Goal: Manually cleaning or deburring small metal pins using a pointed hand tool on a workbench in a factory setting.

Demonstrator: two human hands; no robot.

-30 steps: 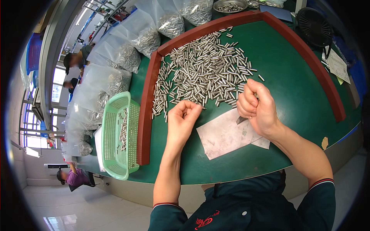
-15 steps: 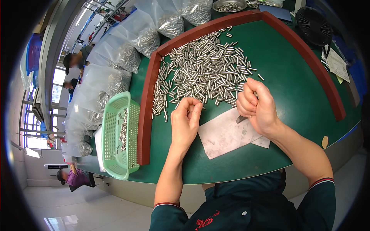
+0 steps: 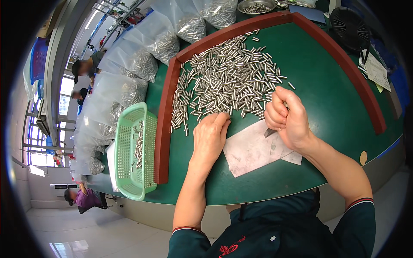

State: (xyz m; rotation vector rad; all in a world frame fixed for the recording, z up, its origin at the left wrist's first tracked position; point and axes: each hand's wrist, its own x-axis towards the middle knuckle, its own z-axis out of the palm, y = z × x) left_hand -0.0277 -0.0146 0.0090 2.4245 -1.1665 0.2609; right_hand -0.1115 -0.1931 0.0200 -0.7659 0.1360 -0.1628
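Observation:
A wide heap of small metal pins (image 3: 234, 73) lies on the green tabletop (image 3: 309, 56). At the near edge of the heap is my left hand (image 3: 209, 136), its back turned up and its fingers bent together. Those fingertips are mostly hidden, so what they hold cannot be seen. My right hand (image 3: 287, 116) forms a fist at the heap's near right side. From below that fist sticks the tip of a dark, pointed tool (image 3: 268, 133). A stained, pale sheet (image 3: 249, 150) lies flat beneath the tool and between my hands.
Red-brown rails (image 3: 162, 146) border the work surface. Left of them stands a green plastic basket (image 3: 148, 170) with some pins inside. Clear bags of pins (image 3: 163, 45) line the far left side. A black fan (image 3: 350, 30) and papers (image 3: 376, 73) are at the right.
My left hand has turned over so its back faces up, and its fingertips have shifted slightly right. My right hand keeps its place with the tool.

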